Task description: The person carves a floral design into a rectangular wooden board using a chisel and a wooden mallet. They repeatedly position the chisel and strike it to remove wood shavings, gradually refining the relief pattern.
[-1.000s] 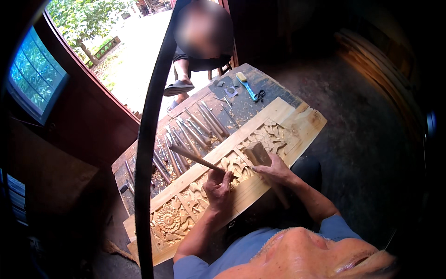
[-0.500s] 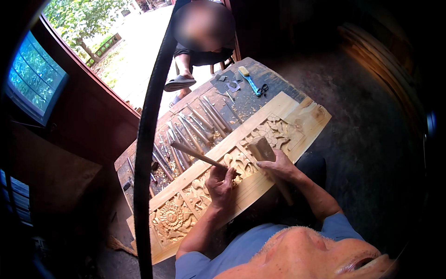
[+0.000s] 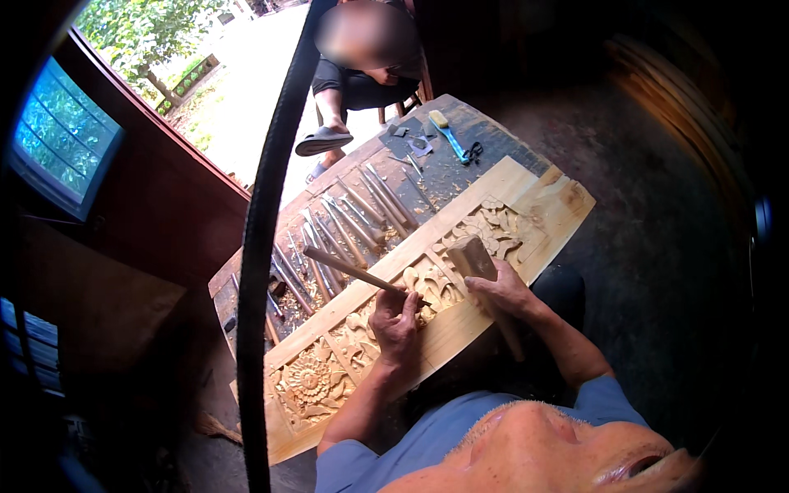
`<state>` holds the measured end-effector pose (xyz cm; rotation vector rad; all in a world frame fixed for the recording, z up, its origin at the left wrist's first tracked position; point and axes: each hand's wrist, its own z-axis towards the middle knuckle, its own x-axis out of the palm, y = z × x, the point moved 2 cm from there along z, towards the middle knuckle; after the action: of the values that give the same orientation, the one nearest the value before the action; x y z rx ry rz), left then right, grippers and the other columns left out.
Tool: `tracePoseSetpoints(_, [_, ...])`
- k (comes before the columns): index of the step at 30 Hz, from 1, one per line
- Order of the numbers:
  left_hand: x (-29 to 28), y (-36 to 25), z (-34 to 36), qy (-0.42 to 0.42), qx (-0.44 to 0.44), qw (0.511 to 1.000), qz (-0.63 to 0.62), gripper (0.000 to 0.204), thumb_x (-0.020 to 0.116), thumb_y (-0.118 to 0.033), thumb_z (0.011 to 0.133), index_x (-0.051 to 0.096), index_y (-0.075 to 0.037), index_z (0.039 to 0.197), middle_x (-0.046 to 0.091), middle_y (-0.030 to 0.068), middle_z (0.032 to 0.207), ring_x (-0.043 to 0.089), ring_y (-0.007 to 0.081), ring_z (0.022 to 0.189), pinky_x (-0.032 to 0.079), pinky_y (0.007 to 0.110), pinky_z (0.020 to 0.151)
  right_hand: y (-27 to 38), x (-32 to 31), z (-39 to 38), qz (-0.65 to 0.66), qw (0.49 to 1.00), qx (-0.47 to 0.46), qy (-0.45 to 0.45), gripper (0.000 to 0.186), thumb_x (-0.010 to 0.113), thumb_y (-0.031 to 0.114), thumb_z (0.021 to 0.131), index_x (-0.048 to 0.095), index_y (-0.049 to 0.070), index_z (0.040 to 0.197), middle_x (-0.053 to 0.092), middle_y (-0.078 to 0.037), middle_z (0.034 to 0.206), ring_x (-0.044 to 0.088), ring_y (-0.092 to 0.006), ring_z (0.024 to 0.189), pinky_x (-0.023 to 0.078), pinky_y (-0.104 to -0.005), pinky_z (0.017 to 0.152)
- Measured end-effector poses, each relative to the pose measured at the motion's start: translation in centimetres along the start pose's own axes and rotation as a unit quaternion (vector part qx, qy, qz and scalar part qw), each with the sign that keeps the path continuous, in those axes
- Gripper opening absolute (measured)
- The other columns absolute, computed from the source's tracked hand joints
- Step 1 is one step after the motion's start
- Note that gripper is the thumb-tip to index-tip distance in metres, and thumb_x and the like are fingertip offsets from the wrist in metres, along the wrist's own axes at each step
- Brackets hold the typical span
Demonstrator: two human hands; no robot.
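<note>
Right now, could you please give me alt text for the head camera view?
The person's left hand holds a carving chisel over a floral-carved wooden panel; the right hand holds a wooden mallet. A row of chisels and a blue-handled brush lie on the workbench, with someone seated beyond.

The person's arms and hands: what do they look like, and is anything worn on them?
The left hand and right hand are ungloved, with no ring, watch or cable that I can make out. The left forearm and right forearm are bare too. Above them, the left sleeve and right sleeve are short, plain and blue.
</note>
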<state>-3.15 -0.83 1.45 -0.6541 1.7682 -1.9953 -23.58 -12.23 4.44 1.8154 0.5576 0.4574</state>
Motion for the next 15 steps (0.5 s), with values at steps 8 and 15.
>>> tracePoseSetpoints(8, [-0.3, 0.8, 0.2, -0.002, 0.009, 1.0, 0.009, 0.026, 0.068, 0.0, 0.099, 0.056, -0.003, 0.122, 0.073, 0.0092, 0.089, 0.07, 0.0145, 0.077, 0.055, 0.027, 0.068, 1.0, 0.7, -0.7, 0.039, 0.998, 0.033, -0.043, 0.051, 0.069, 0.024, 0.095, 0.057, -0.001, 0.138, 0.066, -0.007, 0.097, 0.061, -0.0128, 0.08, 0.05, -0.0301, 0.065])
tracePoseSetpoints(15, [0.0, 0.8, 0.3, -0.001, 0.036, 0.999, -0.021, 0.018, 0.068, 0.004, 0.098, 0.06, -0.003, 0.113, 0.074, 0.0106, 0.089, 0.071, 0.015, 0.068, 0.057, 0.026, 0.061, 1.1, 0.5, -0.7, 0.051, 0.998, -0.006, -0.025, 0.042, 0.067, 0.027, 0.095, 0.064, 0.001, 0.128, 0.065, -0.002, 0.087, 0.057, -0.0092, 0.069, 0.046, -0.0265, 0.058])
